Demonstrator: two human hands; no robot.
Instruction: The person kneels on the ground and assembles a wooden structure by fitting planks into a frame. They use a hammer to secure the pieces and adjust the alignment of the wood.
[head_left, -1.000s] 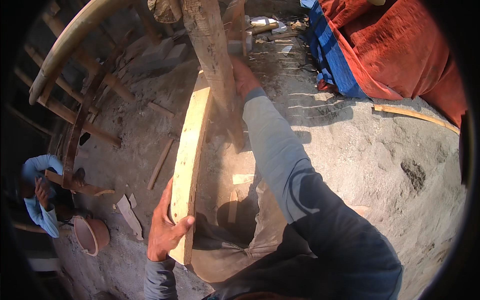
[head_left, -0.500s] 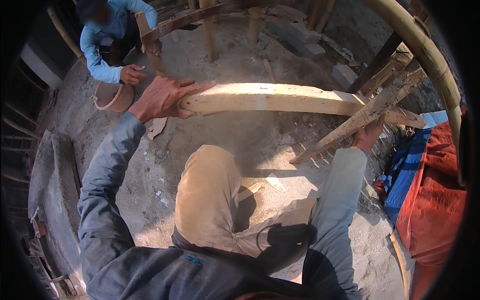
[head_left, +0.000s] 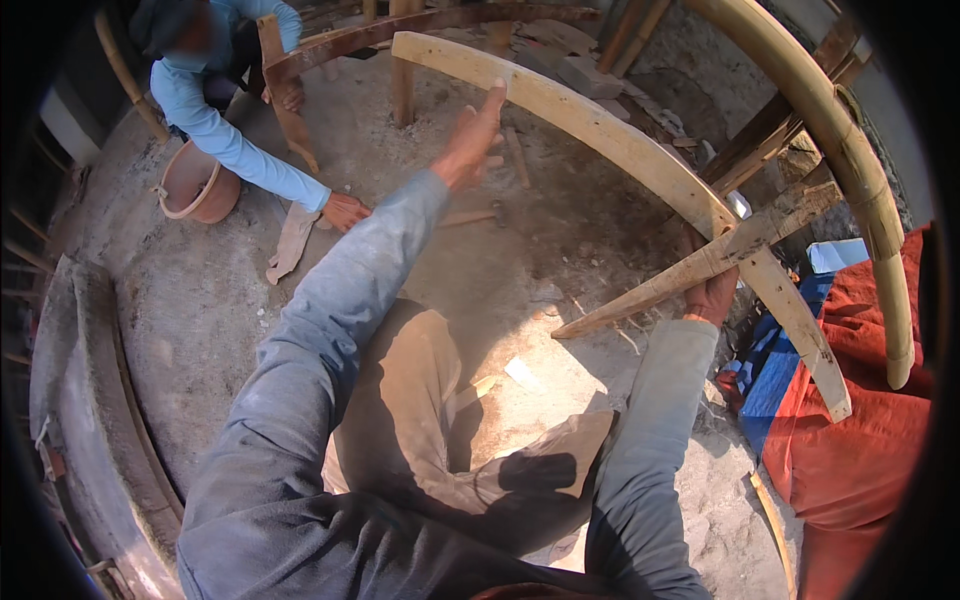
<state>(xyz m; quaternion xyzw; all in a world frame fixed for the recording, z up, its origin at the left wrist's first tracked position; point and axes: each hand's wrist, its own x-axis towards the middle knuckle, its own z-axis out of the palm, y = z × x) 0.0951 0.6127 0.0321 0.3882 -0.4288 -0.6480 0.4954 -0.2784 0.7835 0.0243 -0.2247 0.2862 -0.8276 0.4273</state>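
A long pale plank [head_left: 590, 118] runs from upper centre down to the right, its far end raised. A shorter, rougher wooden piece [head_left: 660, 280] crosses over it near its lower right end. My right hand [head_left: 712, 297] is closed around the wood at this crossing, its fingers partly hidden under the pieces. My left hand [head_left: 468, 140] is stretched forward with fingers apart, one fingertip at the plank's near edge. A tool like a hammer [head_left: 470, 216] lies on the ground beyond my knees.
A person in a light blue shirt [head_left: 215, 135] crouches at upper left, one hand near the ground, beside a bucket [head_left: 205, 185] and a dark curved beam [head_left: 400, 32]. A thick bamboo pole [head_left: 850, 150] arches at right above red cloth [head_left: 850, 470]. A concrete slab [head_left: 85, 400] stands left.
The plank has swung from nearly level to slanting, its left end moving up and away. My left hand has left that end and moved right. The co-worker's hand has reached toward the ground.
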